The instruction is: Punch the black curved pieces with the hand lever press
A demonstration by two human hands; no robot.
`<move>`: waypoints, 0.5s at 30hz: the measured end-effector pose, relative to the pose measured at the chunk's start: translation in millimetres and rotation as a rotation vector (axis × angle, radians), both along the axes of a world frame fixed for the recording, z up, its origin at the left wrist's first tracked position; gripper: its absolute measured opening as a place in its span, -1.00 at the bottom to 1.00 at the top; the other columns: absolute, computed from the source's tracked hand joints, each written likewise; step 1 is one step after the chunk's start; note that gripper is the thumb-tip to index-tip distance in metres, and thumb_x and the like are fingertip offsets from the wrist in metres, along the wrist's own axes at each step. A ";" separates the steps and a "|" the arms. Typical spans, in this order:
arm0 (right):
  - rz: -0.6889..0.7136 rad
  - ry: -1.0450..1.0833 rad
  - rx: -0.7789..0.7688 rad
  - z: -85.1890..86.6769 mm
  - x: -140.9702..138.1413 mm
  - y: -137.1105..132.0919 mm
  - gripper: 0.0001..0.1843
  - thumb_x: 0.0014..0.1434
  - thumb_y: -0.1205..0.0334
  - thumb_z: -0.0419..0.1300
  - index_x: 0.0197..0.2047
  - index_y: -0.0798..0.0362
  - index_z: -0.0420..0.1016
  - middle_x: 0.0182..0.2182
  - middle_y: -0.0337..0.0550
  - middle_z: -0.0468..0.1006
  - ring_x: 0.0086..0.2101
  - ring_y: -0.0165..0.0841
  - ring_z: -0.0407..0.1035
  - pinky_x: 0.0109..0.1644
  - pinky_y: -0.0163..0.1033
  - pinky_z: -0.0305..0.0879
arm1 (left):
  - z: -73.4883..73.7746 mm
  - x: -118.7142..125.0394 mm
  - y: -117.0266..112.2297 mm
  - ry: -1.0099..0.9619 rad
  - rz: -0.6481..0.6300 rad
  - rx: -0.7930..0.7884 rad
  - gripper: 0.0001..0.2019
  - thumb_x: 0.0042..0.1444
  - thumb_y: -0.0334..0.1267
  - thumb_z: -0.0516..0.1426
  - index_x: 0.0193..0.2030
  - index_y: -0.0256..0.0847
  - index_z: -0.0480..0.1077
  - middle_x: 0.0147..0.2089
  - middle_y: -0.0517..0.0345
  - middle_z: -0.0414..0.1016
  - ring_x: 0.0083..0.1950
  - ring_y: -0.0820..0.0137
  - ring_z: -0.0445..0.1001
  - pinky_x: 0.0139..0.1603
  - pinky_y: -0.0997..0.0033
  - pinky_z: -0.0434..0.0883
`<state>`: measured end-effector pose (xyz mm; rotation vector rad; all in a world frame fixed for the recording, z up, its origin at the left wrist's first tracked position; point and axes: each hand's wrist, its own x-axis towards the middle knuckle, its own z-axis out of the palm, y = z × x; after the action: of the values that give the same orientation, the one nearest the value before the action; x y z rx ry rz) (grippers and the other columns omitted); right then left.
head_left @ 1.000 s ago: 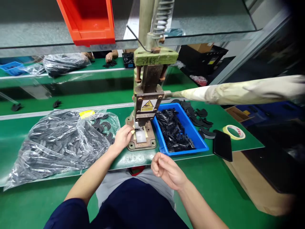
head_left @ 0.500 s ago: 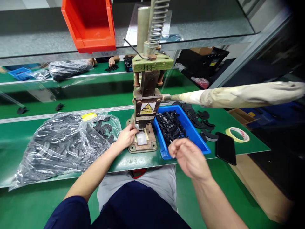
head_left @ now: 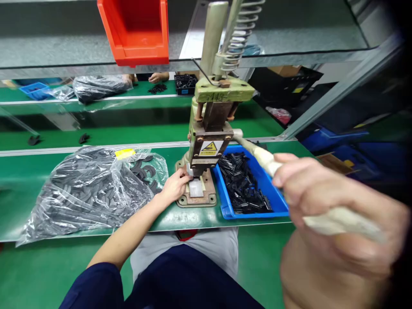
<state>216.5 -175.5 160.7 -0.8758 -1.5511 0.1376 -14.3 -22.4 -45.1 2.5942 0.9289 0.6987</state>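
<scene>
A hand press [head_left: 222, 92] stands on the bench, its ram lowered close to the fixture on its base plate [head_left: 210, 195]. My left hand [head_left: 175, 186] is at the fixture's left side, fingertips pinched just under the ram; whatever they hold is hidden. A pale metal plate [head_left: 196, 188] lies at the front of the fixture. My right hand [head_left: 334, 201], smeared by motion, is wrapped around the press's cloth-covered lever [head_left: 262, 158], which slants down toward me. Small black plastic parts [head_left: 241, 182] fill a blue bin [head_left: 228, 210] right of the press.
A clear plastic bag [head_left: 86, 193] of dark curved pieces lies to the left. Above the bench, an orange bin [head_left: 141, 53] hangs at the shelf edge. Another person's hand [head_left: 155, 77] is at the far bench beside small black parts.
My right hand has moved from above the blue bin to the lever and grips it. The lever has swung downward. My left hand stays at the fixture, while the view has shifted slightly.
</scene>
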 end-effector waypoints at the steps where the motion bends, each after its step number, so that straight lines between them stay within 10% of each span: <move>1: 0.015 0.005 0.050 -18.2 -4.1 -2.5 -0.64 0.17 0.02 0.25 -0.55 0.00 0.33 -0.61 -0.30 0.33 -0.46 -0.30 0.35 0.04 0.21 0.36 | -0.4 0.1 0.0 -0.004 -0.002 -0.002 -0.59 0.23 -0.46 -0.03 0.07 -0.12 0.54 0.01 0.02 0.38 0.00 0.32 0.45 0.02 0.37 0.47; 7: -0.189 0.179 0.442 -101.7 -27.0 4.1 -0.72 0.01 0.33 0.14 -0.65 0.04 0.17 -0.60 -0.32 0.37 -0.46 -0.36 0.38 -0.07 0.09 0.33 | -0.9 3.1 -4.5 -0.004 0.021 -0.038 -0.59 0.22 -0.46 -0.03 0.05 -0.11 0.55 0.01 0.01 0.39 0.03 0.32 0.45 0.05 0.37 0.47; 12: -0.169 0.179 0.494 -106.9 -24.4 9.3 -0.68 -0.01 0.31 0.17 -0.68 0.05 0.14 -0.58 -0.31 0.43 -0.45 -0.35 0.41 -0.11 0.08 0.34 | 13.8 -12.7 0.7 0.028 0.014 -0.092 -0.64 0.21 -0.44 0.02 0.05 -0.19 0.54 0.03 -0.01 0.47 0.09 0.30 0.47 0.16 0.35 0.44; 15: -0.190 0.209 0.482 -108.5 -24.4 8.9 -0.67 0.00 0.27 0.16 -0.68 0.03 0.13 -0.58 -0.32 0.41 -0.47 -0.35 0.38 -0.12 0.10 0.34 | 27.1 -44.1 20.2 0.121 0.236 -0.083 -0.67 0.19 -0.45 0.04 0.00 -0.24 0.56 -0.03 -0.03 0.54 0.02 0.25 0.51 0.12 0.30 0.46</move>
<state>192.2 -166.6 52.2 -0.5971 -1.2235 -0.2661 -58.4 -2.2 -18.0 2.5012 1.2884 0.5517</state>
